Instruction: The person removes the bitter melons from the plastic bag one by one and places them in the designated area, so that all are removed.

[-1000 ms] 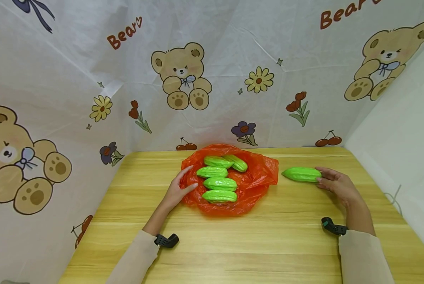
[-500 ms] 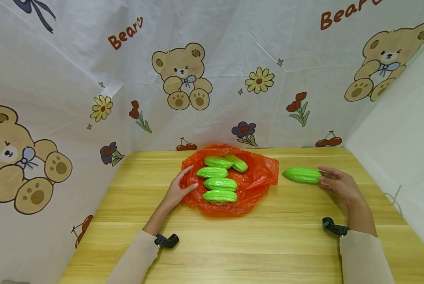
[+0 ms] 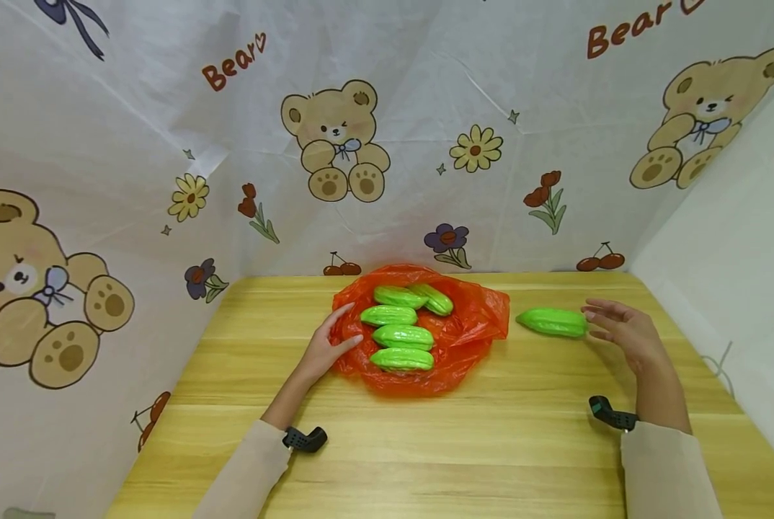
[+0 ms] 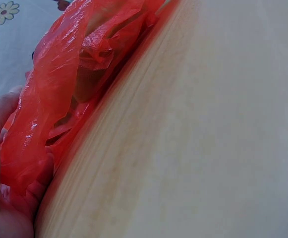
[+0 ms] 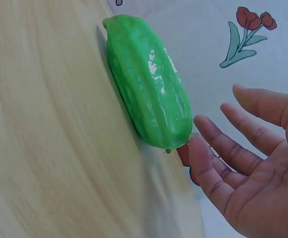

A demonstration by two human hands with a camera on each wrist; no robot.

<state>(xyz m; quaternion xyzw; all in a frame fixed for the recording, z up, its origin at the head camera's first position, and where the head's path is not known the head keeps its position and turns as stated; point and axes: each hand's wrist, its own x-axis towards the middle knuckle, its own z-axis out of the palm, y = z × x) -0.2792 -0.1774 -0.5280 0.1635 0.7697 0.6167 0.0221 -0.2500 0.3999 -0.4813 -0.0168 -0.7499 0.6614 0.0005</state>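
A red plastic bag [image 3: 465, 324] lies spread out on the table with several green bitter melons [image 3: 403, 336] on it. At the bag's left edge, my left hand [image 3: 322, 352] holds the film between thumb and fingers; in the left wrist view the red film [image 4: 52, 89] bunches in the left hand [image 4: 5, 213]. Another bitter melon [image 3: 552, 321] lies alone to the right of the bag, its pointed end toward it. My right hand [image 3: 627, 333] is spread at the blunt end of this lone bitter melon [image 5: 148, 84], fingers loose; whether a fingertip touches it I cannot tell.
The wooden table [image 3: 465, 454] meets a bear-print cloth [image 3: 400, 231] at the back and left. A white wall [image 3: 737, 238] stands on the right, with a thin cable [image 3: 724, 367] by the table edge. Each wrist wears a black camera [image 3: 610, 414].
My right fingers have let go of the lone bitter melon and spread, drawing slightly right. The melon has stayed nearly in place, and the left hand is still at the bag.
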